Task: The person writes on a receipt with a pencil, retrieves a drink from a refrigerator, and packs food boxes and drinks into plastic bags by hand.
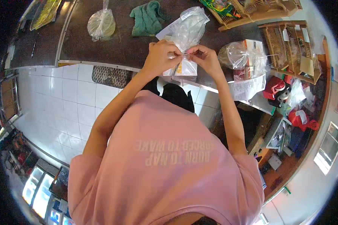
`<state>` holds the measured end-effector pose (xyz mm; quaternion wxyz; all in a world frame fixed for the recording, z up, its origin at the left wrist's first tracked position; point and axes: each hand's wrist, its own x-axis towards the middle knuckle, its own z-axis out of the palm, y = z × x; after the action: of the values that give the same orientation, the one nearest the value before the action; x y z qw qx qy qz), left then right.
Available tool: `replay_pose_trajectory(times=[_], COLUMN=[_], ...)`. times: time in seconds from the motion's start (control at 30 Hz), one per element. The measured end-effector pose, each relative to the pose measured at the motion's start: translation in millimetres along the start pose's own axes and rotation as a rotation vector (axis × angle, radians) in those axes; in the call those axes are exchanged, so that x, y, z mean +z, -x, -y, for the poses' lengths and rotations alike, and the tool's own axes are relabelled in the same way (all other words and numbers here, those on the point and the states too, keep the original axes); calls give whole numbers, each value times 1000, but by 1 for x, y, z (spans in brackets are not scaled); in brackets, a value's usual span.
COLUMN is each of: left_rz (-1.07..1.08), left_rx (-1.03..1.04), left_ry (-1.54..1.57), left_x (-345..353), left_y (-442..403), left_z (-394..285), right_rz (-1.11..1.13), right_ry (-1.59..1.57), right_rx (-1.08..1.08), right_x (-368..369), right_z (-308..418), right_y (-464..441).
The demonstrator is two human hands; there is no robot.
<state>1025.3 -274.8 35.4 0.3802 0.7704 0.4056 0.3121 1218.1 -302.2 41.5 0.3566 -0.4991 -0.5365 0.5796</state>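
Observation:
My left hand (163, 55) pinches the gathered neck of a clear plastic bag (191, 30) between thumb and fingers. Just opposite, my right hand (205, 59) is closed in a pinch on the same narrow neck. The fingertips of both hands nearly meet there, and a thin strand between them is too small to make out. The bag's puffed, crinkled part lies beyond the hands, over a printed paper sheet (168, 28). Below the pinch, a white and orange box (186, 68) shows near the counter's front edge.
On the dark counter (120, 48) lie a tied bag with pale contents (101, 25) and a green cloth (145, 18). To the right sit bagged boxes (254, 52), a printed paper (248, 87) and wooden racks (291, 50). A mat (110, 76) lies on the tiled floor (67, 101).

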Motion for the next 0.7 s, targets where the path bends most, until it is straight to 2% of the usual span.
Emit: replay_pose_trajectory(times=[0.07, 0.17, 0.27, 0.33, 0.43, 0.47, 0.53, 0.57, 0.7], left_rz=[-1, -58, -1, -62, -239, -310, -278, -272, -279], left_rx=[-11, 119, -17, -10, 64, 99, 20, -13, 0], left_ry=[4, -65, 9, 14, -71, -119, -56, -47, -60], left_x=[0, -2, 1, 7, 15, 16, 23, 25, 22], left_y=[-1, -5, -3, 0, 1, 3, 9, 11, 19], left_z=[-1, -4, 0, 1, -5, -8, -8, -9, -12], right_rz=[13, 18, 41, 82, -68, -62, -53, -38, -107], right_ry=[-31, -55, -35, -56, 65, 136, 284, 147, 146], right_rx=[-5, -9, 8, 11, 40, -11, -112, -135, -41], right_x=[-3, -5, -5, -4, 3, 4, 0, 4, 8], right_z=[-3, -8, 2, 4, 0, -1, -3, -4, -3], right_y=[-2, -3, -2, -2, -1, -1, 2, 6, 20])
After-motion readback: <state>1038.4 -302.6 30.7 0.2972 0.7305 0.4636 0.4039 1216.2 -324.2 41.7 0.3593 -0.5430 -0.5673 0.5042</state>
